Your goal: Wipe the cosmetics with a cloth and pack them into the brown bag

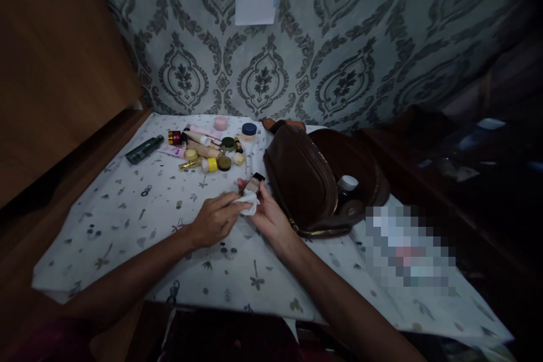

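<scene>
Over the middle of the table, my left hand is closed on a white wipe, a tissue or thin cloth. The wipe is pressed against a small, pale cosmetic bottle with a black cap. My right hand grips this bottle between thumb and fingers, and the wipe hides its lower part. Just beyond my hands lie a yellow-banded jar, a dark round jar and a gold tube. To the right of my right hand stands an open brown leather bag.
A dark green bottle lies at the left. Several tubes, brushes and jars are grouped at the back, including a blue-lidded jar and a pink jar. A white-capped bottle sits in the bag. A wooden cabinet borders the left.
</scene>
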Available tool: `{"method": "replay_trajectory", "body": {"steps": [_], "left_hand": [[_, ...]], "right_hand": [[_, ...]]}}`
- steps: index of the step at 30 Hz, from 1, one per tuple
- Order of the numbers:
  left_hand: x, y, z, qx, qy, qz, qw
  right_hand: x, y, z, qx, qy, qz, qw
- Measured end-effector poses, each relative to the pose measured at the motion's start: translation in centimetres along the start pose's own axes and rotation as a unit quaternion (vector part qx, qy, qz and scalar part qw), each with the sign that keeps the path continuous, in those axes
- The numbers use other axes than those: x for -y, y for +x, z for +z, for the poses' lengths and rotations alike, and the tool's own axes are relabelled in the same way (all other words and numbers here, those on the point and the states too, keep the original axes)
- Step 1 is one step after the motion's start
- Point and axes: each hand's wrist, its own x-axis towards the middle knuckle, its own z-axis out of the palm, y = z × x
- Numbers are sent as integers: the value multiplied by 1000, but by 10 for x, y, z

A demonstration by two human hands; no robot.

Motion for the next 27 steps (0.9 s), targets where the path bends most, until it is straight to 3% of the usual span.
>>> {"method": "replay_trajectory", "body": {"steps": [5,10,18,23,27], "left_hand": [[0,6,-5,-47,-56,0,997],[-3,11,-10,-58,-126,-41,990],[-8,11,-11,-22,-171,-49,984],[-9,10,-11,-21,-178,-44,983],[-5,9,-11,-42,-162,-84,982]], "right_hand": [[1,-3,1,-4,2,0,1000],[4,-8,3,0,4,22,1000],[4,-6,-1,-2,-35,42,998],[0,-11,4,14,-57,73,996],[-2,-14,7,26,-76,66,995]]}}
